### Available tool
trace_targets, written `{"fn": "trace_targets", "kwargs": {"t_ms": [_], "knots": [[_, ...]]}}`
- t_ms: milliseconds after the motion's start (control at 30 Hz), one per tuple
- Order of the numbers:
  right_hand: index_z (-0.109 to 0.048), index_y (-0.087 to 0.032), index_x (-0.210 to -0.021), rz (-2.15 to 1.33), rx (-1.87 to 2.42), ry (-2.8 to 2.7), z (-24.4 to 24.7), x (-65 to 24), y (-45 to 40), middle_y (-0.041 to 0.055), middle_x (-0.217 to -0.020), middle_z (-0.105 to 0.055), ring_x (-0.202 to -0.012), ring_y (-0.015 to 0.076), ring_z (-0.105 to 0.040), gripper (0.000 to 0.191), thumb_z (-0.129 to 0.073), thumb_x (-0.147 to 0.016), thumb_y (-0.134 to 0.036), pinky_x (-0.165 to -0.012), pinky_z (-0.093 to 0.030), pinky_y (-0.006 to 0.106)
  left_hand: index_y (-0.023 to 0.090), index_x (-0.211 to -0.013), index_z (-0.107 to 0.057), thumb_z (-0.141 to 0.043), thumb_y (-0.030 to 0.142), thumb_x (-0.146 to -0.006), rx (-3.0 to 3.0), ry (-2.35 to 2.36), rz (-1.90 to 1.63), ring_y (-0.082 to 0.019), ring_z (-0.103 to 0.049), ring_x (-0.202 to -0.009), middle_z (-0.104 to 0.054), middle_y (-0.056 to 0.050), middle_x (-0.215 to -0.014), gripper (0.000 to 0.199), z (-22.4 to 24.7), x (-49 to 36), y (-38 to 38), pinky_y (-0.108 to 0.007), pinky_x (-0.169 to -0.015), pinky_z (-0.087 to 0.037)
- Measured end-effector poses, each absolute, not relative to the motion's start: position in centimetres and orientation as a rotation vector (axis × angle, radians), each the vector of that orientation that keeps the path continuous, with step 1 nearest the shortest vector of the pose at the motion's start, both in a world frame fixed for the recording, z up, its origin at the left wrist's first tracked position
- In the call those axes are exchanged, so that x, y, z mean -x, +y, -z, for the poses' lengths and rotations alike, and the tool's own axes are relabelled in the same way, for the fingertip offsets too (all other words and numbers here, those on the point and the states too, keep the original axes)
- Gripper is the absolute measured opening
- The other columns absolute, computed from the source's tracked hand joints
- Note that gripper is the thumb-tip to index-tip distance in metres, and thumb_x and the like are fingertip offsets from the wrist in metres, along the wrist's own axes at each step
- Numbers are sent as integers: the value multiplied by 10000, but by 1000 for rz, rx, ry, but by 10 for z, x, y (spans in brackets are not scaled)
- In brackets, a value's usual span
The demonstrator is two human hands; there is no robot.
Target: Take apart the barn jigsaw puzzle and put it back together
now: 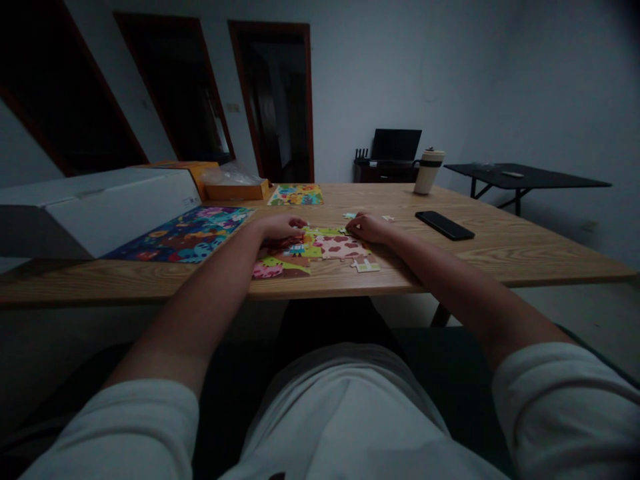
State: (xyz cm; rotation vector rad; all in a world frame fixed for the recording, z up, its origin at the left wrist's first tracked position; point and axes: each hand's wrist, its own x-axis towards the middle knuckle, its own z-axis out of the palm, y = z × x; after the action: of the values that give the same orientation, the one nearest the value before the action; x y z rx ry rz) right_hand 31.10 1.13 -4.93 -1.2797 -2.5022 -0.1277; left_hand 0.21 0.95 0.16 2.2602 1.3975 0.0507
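A partly joined jigsaw puzzle (345, 247) with a brown-spotted animal and green and yellow areas lies flat near the table's front edge. My left hand (281, 229) rests over its left side, fingers apart and thumb below, covering part of the picture. At the puzzle's upper right edge my right hand (369, 228) is closed, its fingertips pinched on a small puzzle piece that they largely hide. A loose pale puzzle piece (367, 265) lies by the lower right edge. Other loose pieces (389, 218) lie beyond my right hand.
A dark blue completed puzzle (187, 233) lies left, beside a large white box (105, 200). Farther back are an orange box (237, 191) with clear plastic and a yellow puzzle (296, 194). A black phone (444, 225) and a lidded cup (429, 172) stand or lie right.
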Motion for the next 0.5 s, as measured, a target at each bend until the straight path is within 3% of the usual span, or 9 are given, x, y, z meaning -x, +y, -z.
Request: {"fn": "trace_targets", "kwargs": {"t_ms": [167,367,500], "knots": [[-764,-232,-1050,134,1398,-2542,44,-310,5,82,-985,-728,-821,191,-635,283,-517,-911,-243,-732,-435,272,218,-1504,-401,-520,433,-915,-2212,1377,-50,-143,-544,-639,-676,-73,-880,638,0,-2,9,-240,-569,-387],[-756,-198,-895,205,1291,-2580,38,-308,-10,111,-1038,-690,-875,193,-606,293,-473,-944,-257,-780,-416,272,214,-1475,-443,-532,415,-904,-2197,1383,-69,-131,-566,-686,-689,-83,-1027,612,1,-3,12,-218,-595,-404],[-738,-175,-919,194,1355,-2564,40,-303,-9,122,-982,-692,-771,175,-593,321,-445,-968,-298,-704,-402,266,218,-1465,-459,-531,425,-899,-2271,1412,-43,-135,-592,-732,-699,-75,-1064,606,-1,-4,12,-208,-620,-409]]}}
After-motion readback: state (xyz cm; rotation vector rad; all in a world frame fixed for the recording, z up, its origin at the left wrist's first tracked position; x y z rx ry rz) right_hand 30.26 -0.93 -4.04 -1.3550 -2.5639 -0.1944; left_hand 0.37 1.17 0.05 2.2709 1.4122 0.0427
